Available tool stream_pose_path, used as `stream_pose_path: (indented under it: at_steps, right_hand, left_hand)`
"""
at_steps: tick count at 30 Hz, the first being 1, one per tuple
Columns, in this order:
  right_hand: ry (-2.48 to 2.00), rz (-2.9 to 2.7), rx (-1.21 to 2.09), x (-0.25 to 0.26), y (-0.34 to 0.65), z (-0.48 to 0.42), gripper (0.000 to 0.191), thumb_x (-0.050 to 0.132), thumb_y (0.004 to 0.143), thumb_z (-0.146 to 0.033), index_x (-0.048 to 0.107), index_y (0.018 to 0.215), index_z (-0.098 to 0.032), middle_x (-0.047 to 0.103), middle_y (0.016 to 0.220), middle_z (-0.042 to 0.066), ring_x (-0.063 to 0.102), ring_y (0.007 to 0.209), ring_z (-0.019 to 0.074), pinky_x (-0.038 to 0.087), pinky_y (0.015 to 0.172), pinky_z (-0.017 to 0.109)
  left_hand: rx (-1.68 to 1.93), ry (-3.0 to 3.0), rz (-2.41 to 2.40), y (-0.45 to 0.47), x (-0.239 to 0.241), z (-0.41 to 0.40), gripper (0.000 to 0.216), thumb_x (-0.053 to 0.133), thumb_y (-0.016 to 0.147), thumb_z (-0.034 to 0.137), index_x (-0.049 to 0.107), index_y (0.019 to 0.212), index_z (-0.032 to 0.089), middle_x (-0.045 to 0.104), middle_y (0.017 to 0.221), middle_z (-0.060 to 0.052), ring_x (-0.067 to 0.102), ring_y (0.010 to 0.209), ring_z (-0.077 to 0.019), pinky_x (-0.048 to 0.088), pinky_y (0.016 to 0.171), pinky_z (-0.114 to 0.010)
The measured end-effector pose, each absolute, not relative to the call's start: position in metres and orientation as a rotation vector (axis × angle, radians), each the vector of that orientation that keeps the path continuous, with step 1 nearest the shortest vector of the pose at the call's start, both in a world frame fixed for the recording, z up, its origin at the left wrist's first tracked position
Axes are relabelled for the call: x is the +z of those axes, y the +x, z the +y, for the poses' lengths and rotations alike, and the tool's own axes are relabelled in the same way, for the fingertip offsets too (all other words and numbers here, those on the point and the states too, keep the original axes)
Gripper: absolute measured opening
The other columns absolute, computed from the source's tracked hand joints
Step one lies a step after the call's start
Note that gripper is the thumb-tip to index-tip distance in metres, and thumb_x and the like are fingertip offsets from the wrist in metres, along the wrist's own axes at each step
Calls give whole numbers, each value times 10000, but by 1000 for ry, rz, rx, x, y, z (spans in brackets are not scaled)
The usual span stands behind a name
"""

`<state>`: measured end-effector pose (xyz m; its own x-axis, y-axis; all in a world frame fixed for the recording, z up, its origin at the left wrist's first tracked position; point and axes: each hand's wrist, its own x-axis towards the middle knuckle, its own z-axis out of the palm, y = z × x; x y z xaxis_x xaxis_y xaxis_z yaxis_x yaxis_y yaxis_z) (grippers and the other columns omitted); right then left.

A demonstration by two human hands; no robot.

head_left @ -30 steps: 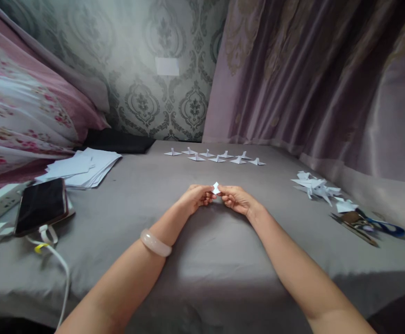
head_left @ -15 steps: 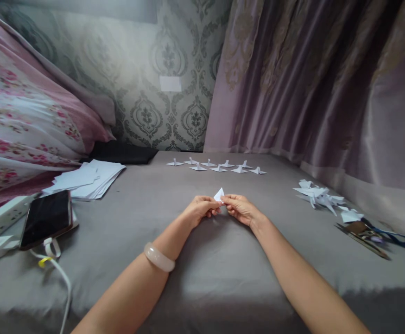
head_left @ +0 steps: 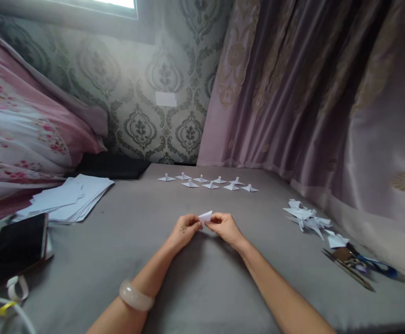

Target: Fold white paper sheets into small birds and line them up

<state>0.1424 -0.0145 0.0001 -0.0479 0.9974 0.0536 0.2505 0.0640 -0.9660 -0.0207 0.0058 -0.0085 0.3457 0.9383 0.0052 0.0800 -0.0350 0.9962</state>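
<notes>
Between my two hands is a small folded white paper (head_left: 205,216), held just above the grey-covered surface (head_left: 126,250). My left hand (head_left: 186,229) pinches its left side, fingers closed. The fingers of my right hand (head_left: 224,227) are closed on its right lower edge. A pale bangle (head_left: 136,296) circles my left wrist. Beyond the hands, several folded paper birds (head_left: 210,184) stand in two rows. A heap of further folded white paper pieces (head_left: 306,218) lies to the right.
White paper sheets (head_left: 73,199) are stacked at the left, near a phone (head_left: 16,250) with a white cable (head_left: 18,313). At the right lie blue-handled scissors (head_left: 379,266) and a thin pointed tool (head_left: 348,270). A curtain (head_left: 275,93) hangs along the right side.
The folded paper has turned in my fingers, its point now leaning right instead of up. My head has tilted upward, so everything sits lower in view and the window's edge shows.
</notes>
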Motion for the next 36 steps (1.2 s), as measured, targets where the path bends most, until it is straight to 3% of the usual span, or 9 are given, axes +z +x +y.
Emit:
stream_pose_path:
  at_steps: [3, 8, 16, 22, 28, 36]
  right_hand:
    - [-1354, -1633, 854, 8, 144, -3, 95, 640, 750, -237, 718, 767, -185, 638, 767, 20, 540, 694, 129, 396, 677, 245]
    - [-1443, -2258, -53, -4, 147, 10, 252, 466, 877, -134, 690, 940, -229, 636, 907, 51, 567, 799, 146, 400, 740, 249]
    - [-1384, -2405, -47, -18, 153, 7, 275, 437, 881, -108, 657, 1009, -211, 617, 904, 70, 567, 825, 182, 434, 727, 278]
    - [-1358, -2388, 157, -14, 160, 1, 391, 400, 838, -52, 617, 1116, -223, 587, 1053, 97, 534, 967, 208, 443, 852, 345]
    - [-1469, -2274, 330, -4, 160, -7, 266, 494, 850, -165, 630, 1074, -211, 573, 1020, 70, 524, 957, 192, 439, 865, 322]
    - [-1481, -2118, 479, -8, 166, -3, 181, 519, 877, -232, 649, 1001, -211, 587, 971, 60, 536, 939, 186, 442, 845, 314]
  left_hand:
    - [976, 1411, 1103, -25, -15, 15, 252, 576, 675, 344, 622, 793, 126, 651, 688, -31, 565, 641, -146, 386, 576, -230]
    - [1031, 1389, 1299, -38, -23, 28, 322, 481, 743, 334, 585, 956, 116, 672, 834, -83, 603, 699, -164, 415, 562, -233]
    - [893, 1717, 1303, -24, -15, 40, 197, 536, 732, 211, 691, 837, 148, 697, 788, -54, 606, 730, -167, 441, 679, -249]
    - [789, 1992, 1162, -15, -10, 48, 223, 506, 743, 134, 710, 825, 168, 675, 790, -53, 584, 748, -168, 422, 701, -240]
    - [733, 2079, 1070, -30, -13, 48, 287, 431, 732, 69, 673, 859, 157, 590, 839, -62, 536, 804, -172, 405, 756, -267]
    - [621, 2197, 1053, -33, -12, 44, 243, 510, 758, 127, 662, 938, 190, 579, 907, -64, 521, 873, -189, 411, 782, -290]
